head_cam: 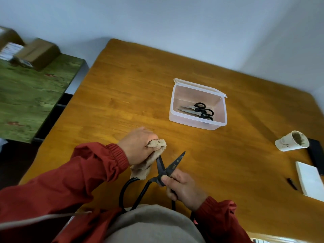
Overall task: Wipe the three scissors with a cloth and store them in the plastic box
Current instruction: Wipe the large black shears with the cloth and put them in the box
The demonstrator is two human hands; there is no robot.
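Large black iron scissors [172,166] are held open near the table's front edge, blades pointing away from me. My right hand [184,187] grips them at the pivot and one handle. My left hand [137,145] is closed on a beige cloth [145,165], which wraps the tip of the left blade; the right blade is bare and spotted. A clear plastic box [177,102] stands open at mid-table with its lid hinged back. Two smaller black-handled scissors [199,111] lie inside it.
A paper cup [287,142] lies on its side at the right, beside a black phone [316,155], a white pad [309,180] and a small dark pen cap [292,184]. A green table [31,95] with cardboard boxes stands to the left.
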